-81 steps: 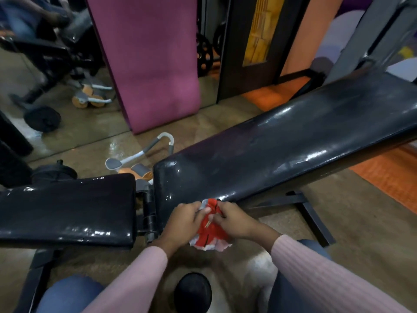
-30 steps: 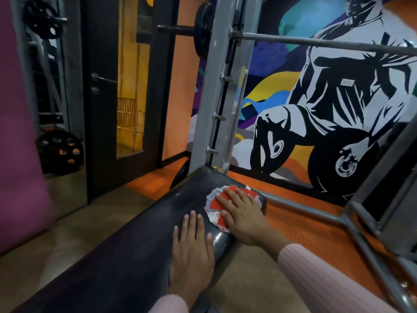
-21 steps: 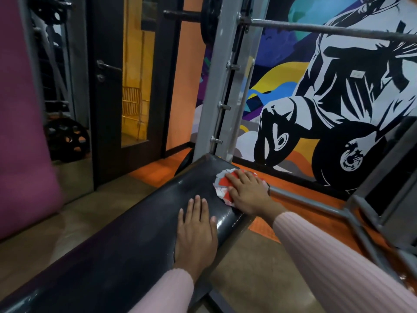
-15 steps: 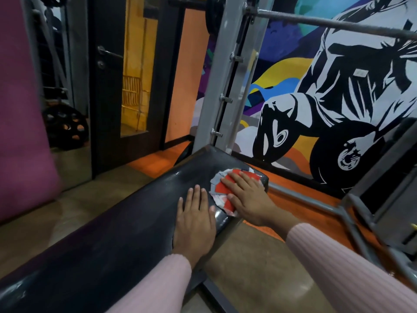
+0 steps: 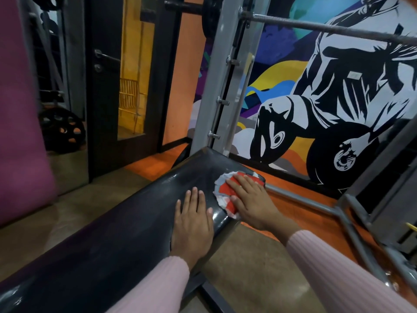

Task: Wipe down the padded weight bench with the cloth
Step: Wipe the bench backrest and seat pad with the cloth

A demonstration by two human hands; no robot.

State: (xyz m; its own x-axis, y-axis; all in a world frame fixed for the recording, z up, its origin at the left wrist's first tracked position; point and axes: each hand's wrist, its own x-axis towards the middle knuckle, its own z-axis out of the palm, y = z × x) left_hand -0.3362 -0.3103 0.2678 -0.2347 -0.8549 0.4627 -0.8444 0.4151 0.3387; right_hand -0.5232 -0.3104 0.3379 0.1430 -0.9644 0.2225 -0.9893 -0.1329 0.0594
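The wiping is under way at the raised far end of the padded weight bench (image 5: 126, 227), the black pad that runs from the lower left of the frame up to the centre. The right hand (image 5: 250, 199) lies flat on the cloth (image 5: 222, 193), a crumpled red, white and grey rag, and presses it onto the pad's right edge close to the top corner; its grip is spread with straight fingers, pressing rather than clutching. The left hand (image 5: 193, 219) rests palm down on the pad just beside the cloth, fingers extended and together, holding nothing, and seems to steady the bench.

As a judgement, only the patch under and around the cloth is being treated now. The pad shows a faint sheen near the hands, but whether that is moisture or plain gloss cannot be told. The long stretch toward the lower left and the far left edge look like ground still to cover, so most of the job appears left
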